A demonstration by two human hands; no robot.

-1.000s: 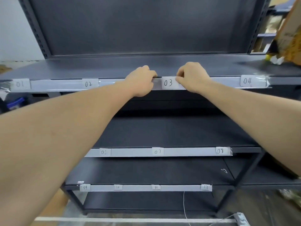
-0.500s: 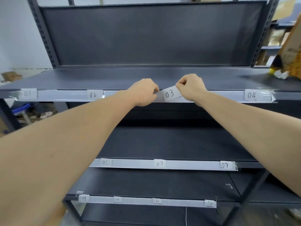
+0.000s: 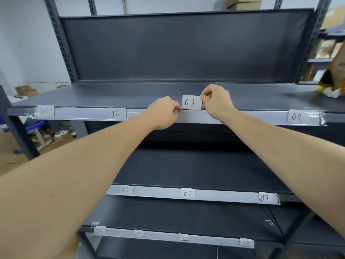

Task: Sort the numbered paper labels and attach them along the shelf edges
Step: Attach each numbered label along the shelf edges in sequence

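- Storeroom, grey steel shelving; white label strip (image 3: 84, 114) along the top shelf edge.
- Pinches the 03 label (image 3: 190, 102) at its right edge with right hand (image 3: 218, 101) fingers, just above the strip, between 02 label (image 3: 115, 113) and 04 label (image 3: 296, 116).
- Curls left hand (image 3: 162, 113) fingers onto the strip's upper lip, probably opening the slot.
- Digits upright, facing out; long axis level along the edge.

My right hand (image 3: 216, 101) pinches label 03 (image 3: 191, 102) at 12 o'clock of the edge strip (image 3: 84, 114); my left hand (image 3: 162, 114), at the label's 8 o'clock, curls against that strip.
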